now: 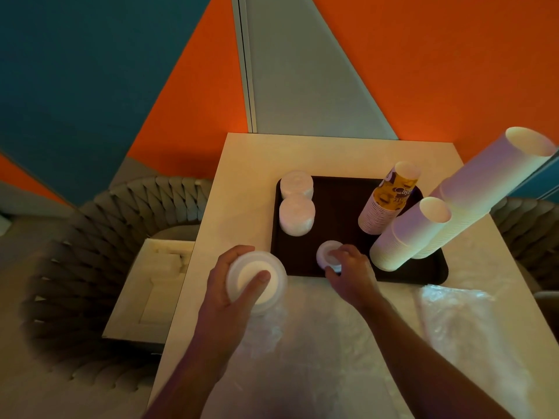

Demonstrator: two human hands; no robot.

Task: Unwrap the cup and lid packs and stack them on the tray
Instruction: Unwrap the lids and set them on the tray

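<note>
A dark tray lies on the white table. Two white lid stacks stand at its left side. At its right stand a printed yellow cup stack, a shorter white cup stack and a tall white cup stack. My left hand grips a stack of white lids just left of the tray's near corner. My right hand closes on a small lid stack that rests on the tray's near edge.
Clear plastic wrap lies crumpled on the table near me, under my arms and to the right. A white box sits on a woven grey chair at the left. Another woven chair stands at the right.
</note>
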